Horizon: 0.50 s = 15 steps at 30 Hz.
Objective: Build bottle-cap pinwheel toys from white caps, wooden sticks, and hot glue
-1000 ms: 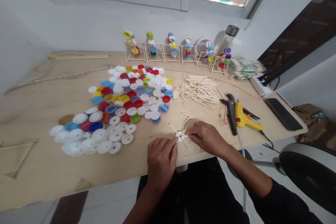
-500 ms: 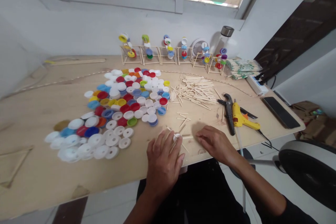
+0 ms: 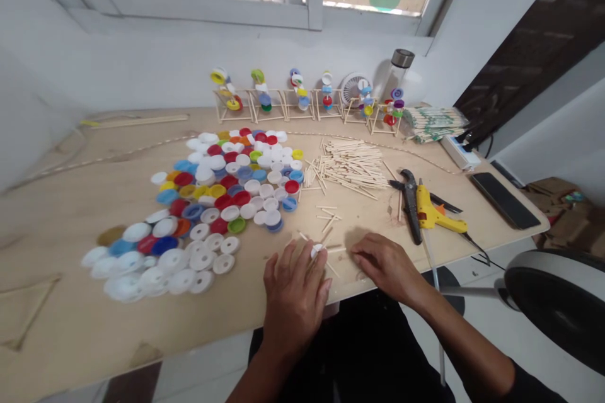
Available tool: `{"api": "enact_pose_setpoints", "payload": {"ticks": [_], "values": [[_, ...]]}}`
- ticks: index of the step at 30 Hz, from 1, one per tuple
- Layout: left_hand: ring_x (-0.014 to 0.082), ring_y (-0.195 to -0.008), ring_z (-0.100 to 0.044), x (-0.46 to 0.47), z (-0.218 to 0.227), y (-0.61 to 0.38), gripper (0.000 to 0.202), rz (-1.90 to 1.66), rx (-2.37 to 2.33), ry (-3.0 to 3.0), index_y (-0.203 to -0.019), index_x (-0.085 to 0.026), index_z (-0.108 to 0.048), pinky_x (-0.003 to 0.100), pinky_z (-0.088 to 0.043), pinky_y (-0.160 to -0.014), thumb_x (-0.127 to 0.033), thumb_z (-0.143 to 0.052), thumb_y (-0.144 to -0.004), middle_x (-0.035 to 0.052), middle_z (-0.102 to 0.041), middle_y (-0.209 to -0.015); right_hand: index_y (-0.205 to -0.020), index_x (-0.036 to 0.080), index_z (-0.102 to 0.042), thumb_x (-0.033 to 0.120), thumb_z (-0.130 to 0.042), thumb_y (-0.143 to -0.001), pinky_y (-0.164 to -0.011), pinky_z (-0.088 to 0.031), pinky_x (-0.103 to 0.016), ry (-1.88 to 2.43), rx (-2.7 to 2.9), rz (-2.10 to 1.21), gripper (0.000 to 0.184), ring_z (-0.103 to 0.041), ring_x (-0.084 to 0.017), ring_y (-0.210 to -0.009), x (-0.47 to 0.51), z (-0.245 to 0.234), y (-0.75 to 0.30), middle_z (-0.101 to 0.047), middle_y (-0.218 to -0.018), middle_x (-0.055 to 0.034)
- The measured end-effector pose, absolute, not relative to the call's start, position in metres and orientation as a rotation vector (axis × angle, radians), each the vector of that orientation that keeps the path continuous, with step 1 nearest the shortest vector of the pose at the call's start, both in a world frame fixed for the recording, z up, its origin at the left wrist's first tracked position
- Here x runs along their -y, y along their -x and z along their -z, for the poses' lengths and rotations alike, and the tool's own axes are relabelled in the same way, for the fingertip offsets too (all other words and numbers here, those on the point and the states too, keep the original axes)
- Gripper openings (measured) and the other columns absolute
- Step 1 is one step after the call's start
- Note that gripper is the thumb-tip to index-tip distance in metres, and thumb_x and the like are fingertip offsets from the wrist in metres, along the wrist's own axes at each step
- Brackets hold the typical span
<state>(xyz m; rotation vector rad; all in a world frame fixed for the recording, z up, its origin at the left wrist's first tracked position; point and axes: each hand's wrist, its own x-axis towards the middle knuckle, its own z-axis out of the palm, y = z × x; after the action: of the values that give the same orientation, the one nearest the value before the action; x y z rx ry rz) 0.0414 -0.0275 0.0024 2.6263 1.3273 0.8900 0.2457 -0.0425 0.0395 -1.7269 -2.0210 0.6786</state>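
My left hand [image 3: 293, 293] lies flat with fingers stretched out, pressing on a small white cap [image 3: 316, 249] that has thin wooden sticks radiating from it near the table's front edge. My right hand [image 3: 385, 264] rests on the table just right of it, fingers curled loosely, fingertips close to one of the sticks [image 3: 336, 249]; I cannot tell whether it holds anything. A few loose short sticks [image 3: 329, 214] lie just beyond the cap.
A spread of coloured and white bottle caps [image 3: 222, 195] covers the wooden table [image 3: 70, 214] at left. A stick pile [image 3: 352, 167], pliers [image 3: 409, 201], a yellow glue gun [image 3: 432, 214] and a phone [image 3: 503, 199] lie right. Several stick-and-cap models [image 3: 302, 97] line the wall.
My left hand has gone from a closed grip beside the cap to lying flat over it. My right hand let go of the stick and drew slightly right.
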Motion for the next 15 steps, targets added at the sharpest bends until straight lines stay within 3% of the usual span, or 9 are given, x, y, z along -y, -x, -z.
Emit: {"api": "enact_pose_setpoints", "payload": {"ticks": [8, 15], "values": [[0.0328, -0.123, -0.045, 0.026, -0.001, -0.034, 0.036, -0.966, -1.251, -2.631, -0.119, -0.018, -0.061, 0.051, -0.029, -0.102, -0.019, -0.054, -0.084, 0.0108, -0.064, -0.121, -0.091, 0.020, -0.065, 0.022, -0.049, -0.091, -0.076, -0.045, -0.027, 1.710, 1.986, -0.687, 0.016, -0.060, -0.017, -0.084, 0.042, -0.033, -0.249, -0.065, -0.087, -0.0041], [0.0279, -0.100, -0.055, 0.026, 0.006, -0.025, 0.023, -1.081, -1.342, -2.551, -0.104, -0.015, -0.063, 0.046, -0.038, -0.093, -0.015, -0.056, -0.082, 0.0114, -0.068, -0.096, -0.089, 0.020, -0.065, 0.018, -0.050, -0.089, -0.072, -0.045, -0.027, 1.763, 1.962, -0.601, 0.015, -0.062, -0.017, -0.082, 0.023, -0.037, -0.259, -0.067, -0.087, -0.0040]]}}
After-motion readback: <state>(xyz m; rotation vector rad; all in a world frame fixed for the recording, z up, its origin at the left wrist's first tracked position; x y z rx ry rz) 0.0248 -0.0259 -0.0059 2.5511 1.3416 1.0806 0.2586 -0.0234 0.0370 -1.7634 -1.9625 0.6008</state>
